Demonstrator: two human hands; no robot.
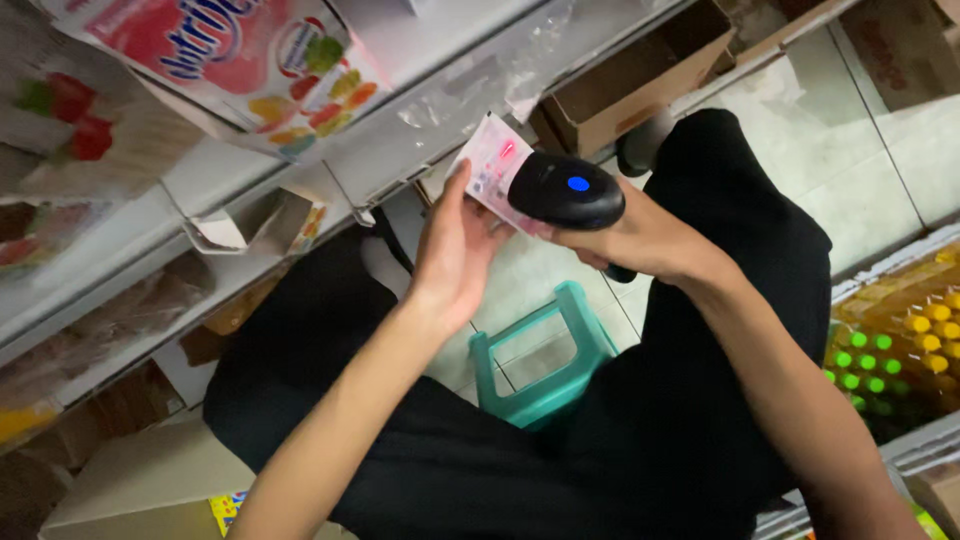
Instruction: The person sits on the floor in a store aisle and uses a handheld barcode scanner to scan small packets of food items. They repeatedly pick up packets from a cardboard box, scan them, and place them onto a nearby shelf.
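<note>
My left hand (452, 250) holds a small pink and white packet (490, 165) by its lower edge, tilted up in front of me. My right hand (640, 240) grips a black handheld barcode scanner (565, 190) with a blue lit button on top. The scanner's nose points at the packet and a red light spot shows on the packet's face. Both hands are raised above my lap, and my legs in black trousers (700, 380) sit below them.
A teal plastic stool (590, 350) stands on the tiled floor between my legs. White shelves (250, 160) with boxed goods run along the left. An open cardboard box (640, 80) lies at the top. Bottles with yellow and green caps (900, 350) fill the right.
</note>
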